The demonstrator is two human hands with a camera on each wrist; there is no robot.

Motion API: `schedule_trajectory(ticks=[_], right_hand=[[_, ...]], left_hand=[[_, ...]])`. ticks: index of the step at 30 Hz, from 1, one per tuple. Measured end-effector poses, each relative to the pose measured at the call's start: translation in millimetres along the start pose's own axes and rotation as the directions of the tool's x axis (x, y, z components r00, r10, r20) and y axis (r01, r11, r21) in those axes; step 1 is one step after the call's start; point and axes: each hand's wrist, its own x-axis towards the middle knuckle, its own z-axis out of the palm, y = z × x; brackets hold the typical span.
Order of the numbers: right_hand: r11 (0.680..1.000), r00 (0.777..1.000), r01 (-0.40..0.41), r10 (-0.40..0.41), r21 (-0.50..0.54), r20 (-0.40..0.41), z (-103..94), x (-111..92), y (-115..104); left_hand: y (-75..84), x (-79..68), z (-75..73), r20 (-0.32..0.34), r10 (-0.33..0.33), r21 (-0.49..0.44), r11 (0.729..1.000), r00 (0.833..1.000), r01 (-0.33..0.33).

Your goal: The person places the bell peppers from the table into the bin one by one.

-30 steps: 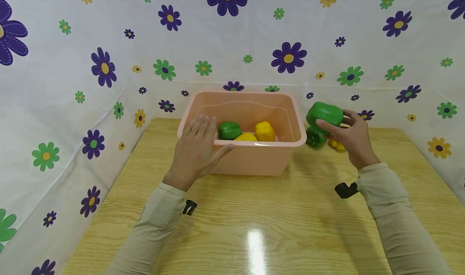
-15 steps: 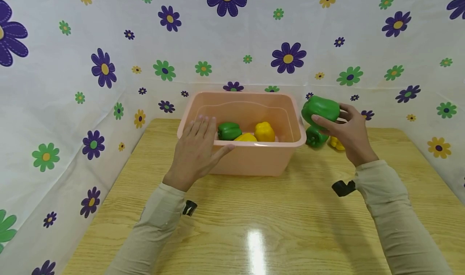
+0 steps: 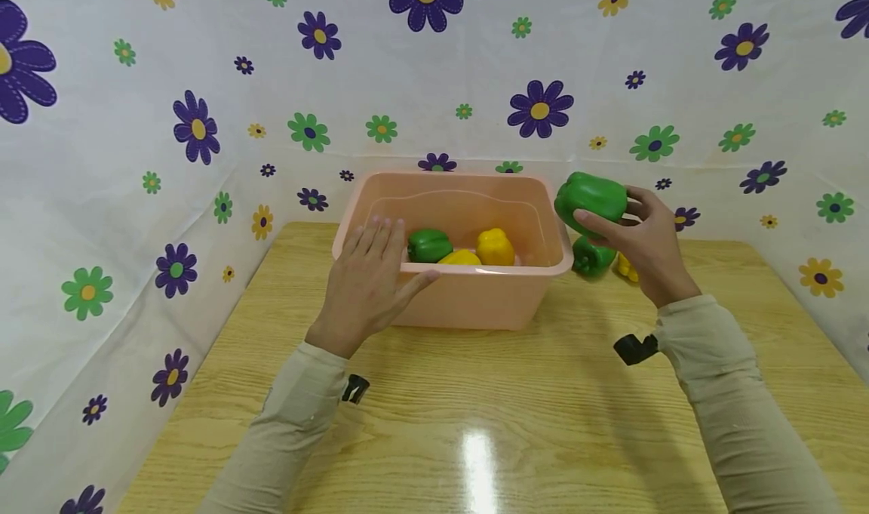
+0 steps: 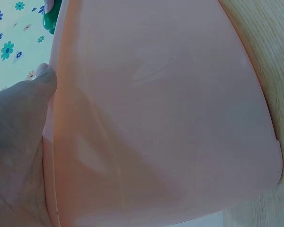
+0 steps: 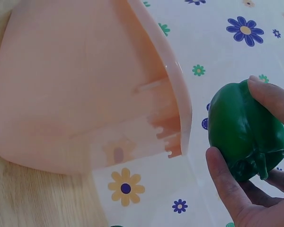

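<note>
A green bell pepper [image 3: 592, 197] is in my right hand [image 3: 648, 242], gripped between thumb and fingers, raised near the right rim of a pink plastic bin [image 3: 468, 299]. In the right wrist view the held pepper [image 5: 244, 127] shows its stem, apart from the bin wall [image 5: 75, 80]. My left hand [image 3: 363, 280] lies with straight fingers over the bin's front left rim; the left wrist view has its thumb at the rim [image 4: 51, 113]. Inside the bin sit a green bell pepper [image 3: 429, 246], a yellow one [image 3: 495, 247] and another yellow one [image 3: 460, 257] partly hidden by the front wall.
On the wooden table [image 3: 421, 393], right of the bin, lies another green bell pepper [image 3: 592, 257]. Beside it a yellow pepper [image 3: 626, 268] is mostly hidden behind my right hand. A white flower-printed cloth [image 3: 462, 61] hangs behind and along the sides.
My right hand has carried the green bell pepper left and slightly up, closer to the bin's right rim. The left hand and the bin have stayed in place.
</note>
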Motion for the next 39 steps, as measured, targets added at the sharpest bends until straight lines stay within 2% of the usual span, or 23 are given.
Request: schedule_trajectory(ticks=[5,12,31,39], right_hand=[[1.0,1.0,0.005,-0.005,-0.024,0.002,3.0,0.5,-3.2],[1.0,1.0,0.02,-0.02,0.012,0.016,7.1,1.8,-8.9],[0.998,0.999,0.039,-0.038,-0.059,0.021,16.6,0.3,-15.5],[0.999,0.998,0.048,-0.047,-0.025,0.037,19.9,1.2,-17.2]], left_hand=[[0.3,0.2,-0.6,0.009,0.0,-0.004,1.0,1.0,0.0],[0.6,0.0,-1.9,0.001,0.009,0.011,1.0,1.0,-0.009],[1.1,0.5,-1.9,0.002,0.005,-0.009,1.0,1.0,-0.005],[-0.1,-0.1,0.2,0.001,0.002,-0.003,1.0,1.0,-0.002]])
